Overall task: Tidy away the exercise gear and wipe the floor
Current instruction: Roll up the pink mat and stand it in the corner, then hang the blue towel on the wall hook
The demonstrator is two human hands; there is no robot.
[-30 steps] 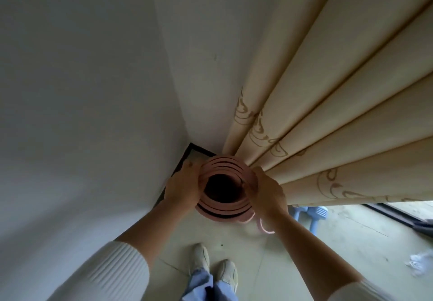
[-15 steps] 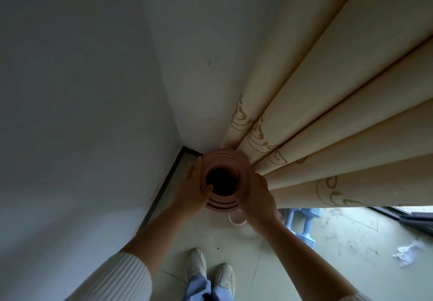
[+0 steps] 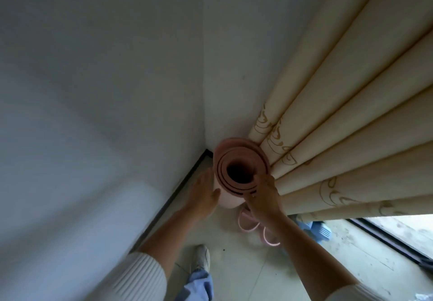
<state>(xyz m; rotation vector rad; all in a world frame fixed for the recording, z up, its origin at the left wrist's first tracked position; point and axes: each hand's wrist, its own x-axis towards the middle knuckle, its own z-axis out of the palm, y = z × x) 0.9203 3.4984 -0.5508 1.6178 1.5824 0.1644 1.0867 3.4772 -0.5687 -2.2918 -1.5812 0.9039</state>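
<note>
A rolled pink exercise mat (image 3: pixel 236 158) stands upright in the room's corner, its open top end facing me. My left hand (image 3: pixel 203 193) lies flat against the roll's left side. My right hand (image 3: pixel 263 192) holds the roll's front right rim, fingers on its top edge. A pink resistance band (image 3: pixel 251 224) lies looped on the floor just below the mat. A blue dumbbell (image 3: pixel 321 229) lies on the floor to the right, partly hidden behind my right forearm and the curtain.
White walls meet at the corner behind the mat. Cream curtain folds (image 3: pixel 328 125) hang at the right, touching the roll. A dark sliding-door track (image 3: pixel 393 242) runs at the lower right. My shoe (image 3: pixel 202 256) stands on the tiled floor.
The mat has moved farther into the corner and stands more upright. My left hand has slid down its side. The pink band now shows fully on the floor.
</note>
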